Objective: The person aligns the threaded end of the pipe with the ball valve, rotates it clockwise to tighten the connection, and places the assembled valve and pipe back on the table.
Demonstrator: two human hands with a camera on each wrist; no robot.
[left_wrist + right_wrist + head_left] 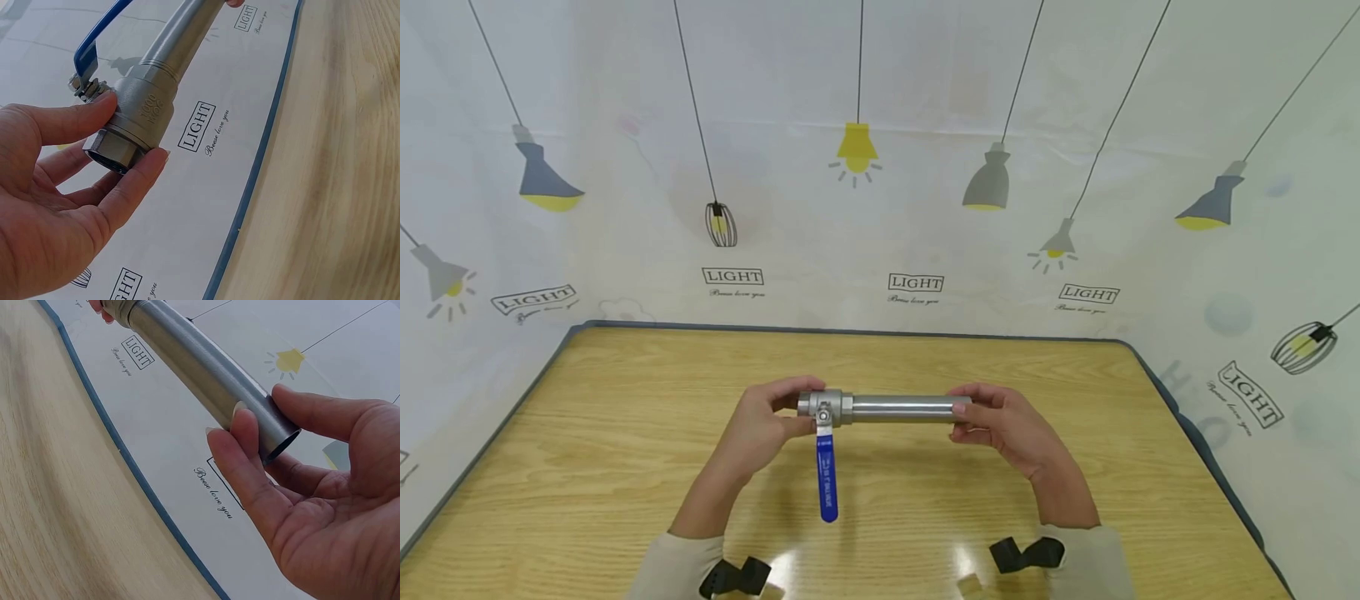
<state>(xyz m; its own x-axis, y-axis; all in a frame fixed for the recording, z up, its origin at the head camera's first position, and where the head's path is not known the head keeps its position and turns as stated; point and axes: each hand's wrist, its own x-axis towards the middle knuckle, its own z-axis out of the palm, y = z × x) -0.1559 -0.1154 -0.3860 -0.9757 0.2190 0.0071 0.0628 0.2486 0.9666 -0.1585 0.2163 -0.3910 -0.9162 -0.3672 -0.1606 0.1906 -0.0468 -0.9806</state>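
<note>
A steel ball valve [832, 403] with a blue lever handle [827, 479] is joined to a straight steel pipe [902, 407]; both are held level above the table. My left hand [763, 423] pinches the valve body at its open hex end, thumb on the near side and fingers on the far side. At the other end, my right hand [1004, 425] grips the pipe near its open rim between thumb and fingers. The lever points toward me, square to the pipe. In the left wrist view, "1000 WOG" is raised on the valve body [145, 103].
Below lies a wood-grain table [625, 467] with a dark blue edge [850, 332]. A white sheet printed with hanging lamps [805, 242] rises behind it and along both sides. Black straps [1028, 553] sit on both wrists over light sleeves.
</note>
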